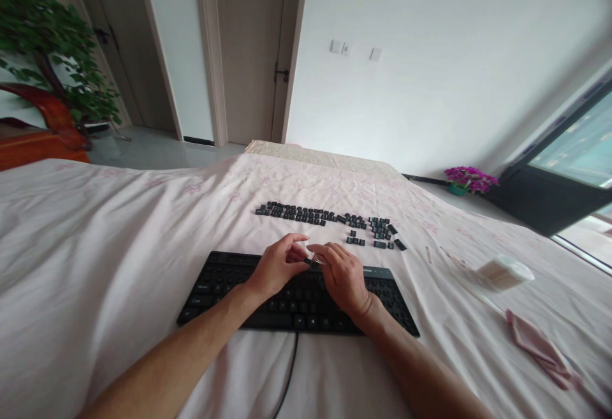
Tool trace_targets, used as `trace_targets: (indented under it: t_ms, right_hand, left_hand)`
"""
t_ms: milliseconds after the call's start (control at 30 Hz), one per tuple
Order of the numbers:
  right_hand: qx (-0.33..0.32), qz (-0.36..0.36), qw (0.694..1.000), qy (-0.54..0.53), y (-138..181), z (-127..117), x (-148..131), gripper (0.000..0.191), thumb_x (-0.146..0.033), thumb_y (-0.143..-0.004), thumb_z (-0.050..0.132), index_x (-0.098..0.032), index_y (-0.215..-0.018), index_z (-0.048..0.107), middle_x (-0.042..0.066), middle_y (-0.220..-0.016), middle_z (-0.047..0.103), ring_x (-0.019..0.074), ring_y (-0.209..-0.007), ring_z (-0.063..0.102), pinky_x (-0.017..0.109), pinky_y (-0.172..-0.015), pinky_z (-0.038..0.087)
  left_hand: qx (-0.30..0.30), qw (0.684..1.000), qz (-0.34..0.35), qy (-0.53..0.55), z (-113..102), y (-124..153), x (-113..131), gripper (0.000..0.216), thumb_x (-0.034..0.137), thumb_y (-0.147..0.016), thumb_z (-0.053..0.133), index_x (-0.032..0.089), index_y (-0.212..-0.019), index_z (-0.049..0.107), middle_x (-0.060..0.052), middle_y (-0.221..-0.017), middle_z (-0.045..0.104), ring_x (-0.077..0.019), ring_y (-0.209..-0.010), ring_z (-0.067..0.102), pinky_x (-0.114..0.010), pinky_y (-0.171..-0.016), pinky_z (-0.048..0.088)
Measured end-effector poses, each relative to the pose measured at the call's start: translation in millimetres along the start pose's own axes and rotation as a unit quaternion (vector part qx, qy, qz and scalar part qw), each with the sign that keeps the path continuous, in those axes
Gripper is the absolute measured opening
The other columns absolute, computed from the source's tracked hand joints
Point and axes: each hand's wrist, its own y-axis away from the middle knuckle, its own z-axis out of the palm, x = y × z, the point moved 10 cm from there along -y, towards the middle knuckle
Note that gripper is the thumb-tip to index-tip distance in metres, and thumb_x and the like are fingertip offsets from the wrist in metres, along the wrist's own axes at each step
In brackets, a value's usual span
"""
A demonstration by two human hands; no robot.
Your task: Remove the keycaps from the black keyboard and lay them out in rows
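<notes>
A black keyboard (224,285) lies on a bed covered with a pale pink sheet (119,234). Both of my hands hover over its middle. My left hand (278,266) has its fingers curled in a pinch toward the right hand. My right hand (342,275) is closed on a small thin wire tool (316,258) and a dark keycap between the fingertips. Several removed black keycaps (306,213) lie in rows on the sheet beyond the keyboard, with a smaller cluster (377,231) to the right.
The keyboard's cable (288,374) runs toward me. A white round container of cotton swabs (502,272) and a folded pink cloth (538,345) lie at the right. A plant (52,36), doors (248,49) and a window (568,157) surround the bed.
</notes>
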Motion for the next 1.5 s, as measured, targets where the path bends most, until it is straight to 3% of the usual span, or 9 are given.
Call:
trace_targets:
  t_ms: [167, 300, 533, 700, 900, 1233, 1500]
  right_hand:
    - [-0.067, 0.133, 0.986, 0.075, -1.7, 12.8, 27.0, 0.023, -0.037, -0.088, 0.052, -0.022, -0.079, 0.066, 0.002, -0.076, 0.068, 0.0162, -0.072, 0.061, 0.024, -0.063, 0.037]
    - [-0.105, 0.194, 0.974, 0.049, 2.0, 20.2, 39.6, 0.023, -0.042, -0.083, 0.056, -0.024, -0.079, 0.069, 0.0, -0.072, 0.07, 0.0158, -0.065, 0.061, 0.024, -0.057, 0.033]
    - [-0.127, 0.22, 0.967, 0.03, -3.8, 10.5, 59.1, 0.025, -0.043, -0.08, 0.057, -0.022, -0.077, 0.07, 0.0, -0.069, 0.069, 0.0146, -0.061, 0.058, 0.023, -0.054, 0.031]
    - [-0.116, 0.295, 0.938, 0.142, -25.1, -11.8, 116.5, 0.027, -0.043, -0.08, 0.055, -0.022, -0.075, 0.07, 0.002, -0.068, 0.068, 0.0161, -0.066, 0.059, 0.023, -0.055, 0.03]
    - [-0.177, 0.349, 0.895, 0.214, -39.8, 4.1, 168.5, 0.021, -0.035, -0.08, 0.054, -0.024, -0.085, 0.072, 0.005, -0.086, 0.07, 0.0204, -0.082, 0.062, 0.024, -0.062, 0.034]
    - [-0.19, 0.355, 0.885, 0.232, -42.5, 23.5, 182.7, 0.024, -0.036, -0.083, 0.052, -0.025, -0.091, 0.072, 0.008, -0.094, 0.07, 0.0243, -0.092, 0.063, 0.028, -0.069, 0.039]
    - [-0.17, 0.353, 0.892, 0.226, -43.1, 17.9, 178.2, 0.031, -0.043, -0.088, 0.046, -0.024, -0.093, 0.071, 0.01, -0.095, 0.07, 0.0255, -0.091, 0.063, 0.03, -0.07, 0.04]
  left_hand:
    - [0.037, 0.999, 0.022, -0.013, -8.6, 1.0, 7.9, 0.047, 0.018, -0.069, 0.07, 0.02, -0.113, 0.054, 0.0, -0.083, 0.062, -0.0132, -0.075, 0.06, -0.026, -0.073, 0.048]
    - [0.02, 0.998, 0.039, -0.036, -4.4, 3.0, 12.6, 0.048, 0.015, -0.07, 0.068, 0.021, -0.115, 0.053, 0.001, -0.083, 0.062, -0.0124, -0.074, 0.059, -0.026, -0.073, 0.049]
    - [0.003, 0.998, 0.016, -0.063, 0.3, 2.6, 8.8, 0.049, 0.013, -0.072, 0.063, 0.021, -0.119, 0.052, -0.001, -0.089, 0.063, -0.0127, -0.077, 0.061, -0.026, -0.074, 0.05]
    - [-0.004, 0.994, 0.013, -0.109, 2.6, 1.5, 6.5, 0.039, 0.013, -0.074, 0.059, 0.019, -0.112, 0.058, -0.003, -0.093, 0.064, -0.0134, -0.079, 0.062, -0.026, -0.074, 0.05]
    - [-0.024, 0.988, 0.027, -0.153, 8.6, 1.0, 8.3, 0.031, 0.013, -0.073, 0.056, 0.019, -0.103, 0.063, -0.003, -0.095, 0.066, -0.0143, -0.078, 0.062, -0.026, -0.072, 0.05]
    - [-0.039, 0.984, 0.035, -0.17, 11.0, 2.7, 15.8, 0.026, 0.013, -0.074, 0.054, 0.019, -0.097, 0.065, -0.003, -0.098, 0.066, -0.0135, -0.077, 0.061, -0.025, -0.071, 0.049]
    - [-0.042, 0.983, 0.037, -0.173, 11.3, 2.1, 15.3, 0.024, 0.013, -0.074, 0.055, 0.019, -0.095, 0.066, -0.003, -0.097, 0.065, -0.0132, -0.076, 0.061, -0.024, -0.071, 0.049]
